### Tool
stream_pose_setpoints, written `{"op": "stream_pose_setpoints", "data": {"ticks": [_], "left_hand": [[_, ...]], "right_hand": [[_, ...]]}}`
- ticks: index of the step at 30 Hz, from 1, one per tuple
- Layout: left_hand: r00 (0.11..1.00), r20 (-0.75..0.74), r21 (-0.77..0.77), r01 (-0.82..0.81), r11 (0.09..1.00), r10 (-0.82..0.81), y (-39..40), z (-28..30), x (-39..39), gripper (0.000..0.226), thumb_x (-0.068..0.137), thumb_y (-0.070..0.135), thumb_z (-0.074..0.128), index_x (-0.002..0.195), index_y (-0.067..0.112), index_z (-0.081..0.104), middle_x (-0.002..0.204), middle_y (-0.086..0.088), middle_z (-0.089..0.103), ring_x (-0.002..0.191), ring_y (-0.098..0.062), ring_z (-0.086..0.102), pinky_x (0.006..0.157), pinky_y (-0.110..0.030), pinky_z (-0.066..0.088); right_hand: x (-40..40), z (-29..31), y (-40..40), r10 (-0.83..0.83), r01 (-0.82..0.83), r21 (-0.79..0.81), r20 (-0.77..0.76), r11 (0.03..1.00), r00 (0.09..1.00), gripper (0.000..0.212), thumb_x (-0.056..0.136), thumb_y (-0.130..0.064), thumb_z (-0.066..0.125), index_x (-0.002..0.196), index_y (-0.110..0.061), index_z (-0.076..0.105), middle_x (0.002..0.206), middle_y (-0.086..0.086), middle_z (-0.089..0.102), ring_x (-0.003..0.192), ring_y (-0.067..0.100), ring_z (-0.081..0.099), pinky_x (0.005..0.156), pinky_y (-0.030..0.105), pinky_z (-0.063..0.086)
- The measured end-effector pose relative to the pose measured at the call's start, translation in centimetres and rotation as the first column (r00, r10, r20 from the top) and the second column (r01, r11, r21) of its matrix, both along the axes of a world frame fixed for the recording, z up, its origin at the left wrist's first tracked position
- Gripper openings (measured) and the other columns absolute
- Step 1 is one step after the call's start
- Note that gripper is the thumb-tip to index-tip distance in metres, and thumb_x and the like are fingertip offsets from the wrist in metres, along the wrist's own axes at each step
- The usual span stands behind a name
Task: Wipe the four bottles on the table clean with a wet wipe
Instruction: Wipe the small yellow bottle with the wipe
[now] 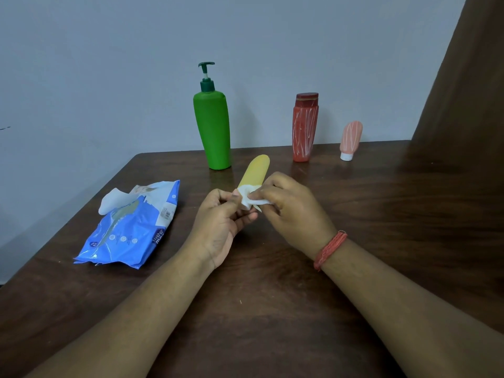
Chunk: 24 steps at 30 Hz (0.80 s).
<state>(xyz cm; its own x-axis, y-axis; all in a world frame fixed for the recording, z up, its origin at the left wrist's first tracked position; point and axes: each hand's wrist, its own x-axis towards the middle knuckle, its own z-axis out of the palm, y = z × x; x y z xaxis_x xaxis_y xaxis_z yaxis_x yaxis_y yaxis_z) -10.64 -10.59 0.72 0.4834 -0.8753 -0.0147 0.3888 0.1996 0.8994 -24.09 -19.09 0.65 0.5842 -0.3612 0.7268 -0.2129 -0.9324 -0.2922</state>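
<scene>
fingers [261, 193] pinch wipe [249, 199] round yellow bottle [255, 170]; bottle tilted, points away.

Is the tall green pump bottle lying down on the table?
No, the tall green pump bottle stands upright on the dark wooden table.

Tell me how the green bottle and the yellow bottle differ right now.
The green bottle stands upright on the table, untouched; the yellow bottle is held tilted in both hands, a wet wipe round its lower end. The green bottle has a pump top; the yellow bottle's visible end is plain and rounded. Both are single-coloured.
</scene>
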Motion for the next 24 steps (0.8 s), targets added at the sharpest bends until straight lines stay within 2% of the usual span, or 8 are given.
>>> {"op": "stream_pose_setpoints", "data": {"ticks": [3,7,11,14,16,18,22,24], "left_hand": [[0.999,-0.038,-0.036,0.008,0.999,-0.010,0.0,0.2,0.2,0.015,0.101,0.005,0.050,0.087,0.006,0.053,0.094,-0.016,0.068,0.075,-0.018,0.068,0.064,-0.027,0.059],[0.992,-0.103,-0.056,0.067,0.996,-0.073,0.0,0.6,0.0,0.015,0.103,0.010,0.047,0.091,0.006,0.054,0.105,-0.019,0.066,0.078,-0.021,0.069,0.065,-0.028,0.059],[0.984,-0.100,-0.011,0.147,0.989,-0.147,-0.1,0.1,-0.4,0.018,0.105,0.004,0.040,0.093,0.005,0.053,0.102,-0.020,0.067,0.082,-0.024,0.070,0.071,-0.034,0.061],[0.985,-0.035,-0.012,0.169,0.986,-0.169,-0.2,-0.1,-0.5,0.022,0.106,0.003,0.036,0.090,0.008,0.050,0.101,-0.020,0.069,0.086,-0.027,0.071,0.075,-0.039,0.061],[0.984,0.019,0.002,0.179,0.984,-0.179,-0.2,-0.3,-0.7,0.019,0.108,0.011,0.037,0.104,0.002,0.053,0.105,-0.019,0.068,0.090,-0.026,0.068,0.077,-0.039,0.061],[0.981,0.081,0.025,0.178,0.984,-0.179,-0.3,-0.6,-0.8,0.026,0.108,0.020,0.039,0.115,0.001,0.055,0.107,-0.017,0.066,0.091,-0.024,0.064,0.076,-0.037,0.061],[0.966,0.188,0.057,0.170,0.984,-0.178,-0.4,-0.7,-0.7,0.028,0.108,0.025,0.039,0.111,0.003,0.057,0.096,-0.011,0.061,0.079,-0.016,0.059,0.071,-0.032,0.058],[0.941,0.281,0.085,0.171,0.982,-0.188,-0.4,-0.7,-0.6,0.028,0.108,0.027,0.039,0.107,0.005,0.057,0.091,-0.008,0.059,0.076,-0.015,0.056,0.069,-0.033,0.056]], "right_hand": [[0.0,0.0,-0.1,0.001,-0.001,-0.011,-0.011,1.000,1.000,0.022,0.086,0.000,0.070,0.104,-0.011,0.074,0.096,0.002,0.060,0.081,0.017,0.060,0.066,0.034,0.053],[-0.4,0.4,-0.6,-0.068,0.059,0.081,0.113,0.995,0.991,0.014,0.088,-0.003,0.068,0.099,-0.010,0.072,0.098,0.001,0.062,0.086,0.010,0.058,0.070,0.022,0.045],[-0.3,0.3,-0.5,-0.054,0.039,0.119,0.124,0.992,0.991,0.013,0.087,-0.001,0.066,0.097,-0.008,0.070,0.097,0.000,0.061,0.085,0.010,0.057,0.069,0.024,0.047],[0.0,0.1,-0.3,-0.025,0.009,0.130,0.120,0.991,0.992,0.017,0.086,0.000,0.065,0.099,-0.009,0.070,0.098,-0.005,0.058,0.086,0.010,0.058,0.070,0.022,0.047],[0.1,0.1,-0.2,-0.020,0.005,0.135,0.111,0.991,0.994,0.019,0.085,-0.001,0.063,0.100,-0.010,0.071,0.098,-0.007,0.056,0.086,0.010,0.058,0.070,0.022,0.047],[0.0,0.1,-0.1,-0.022,0.008,0.139,0.099,0.990,0.995,0.020,0.085,-0.002,0.063,0.101,-0.010,0.071,0.098,-0.007,0.056,0.085,0.009,0.057,0.068,0.024,0.047],[-0.1,0.3,-0.2,-0.058,0.049,0.094,0.089,0.994,0.994,0.014,0.086,-0.004,0.066,0.098,-0.009,0.071,0.095,-0.002,0.058,0.081,0.011,0.056,0.066,0.029,0.048],[-0.4,0.7,-0.7,-0.126,0.116,0.073,0.151,0.991,0.980,0.012,0.085,-0.003,0.067,0.095,-0.009,0.072,0.093,-0.001,0.059,0.080,0.011,0.055,0.066,0.024,0.045]]}}
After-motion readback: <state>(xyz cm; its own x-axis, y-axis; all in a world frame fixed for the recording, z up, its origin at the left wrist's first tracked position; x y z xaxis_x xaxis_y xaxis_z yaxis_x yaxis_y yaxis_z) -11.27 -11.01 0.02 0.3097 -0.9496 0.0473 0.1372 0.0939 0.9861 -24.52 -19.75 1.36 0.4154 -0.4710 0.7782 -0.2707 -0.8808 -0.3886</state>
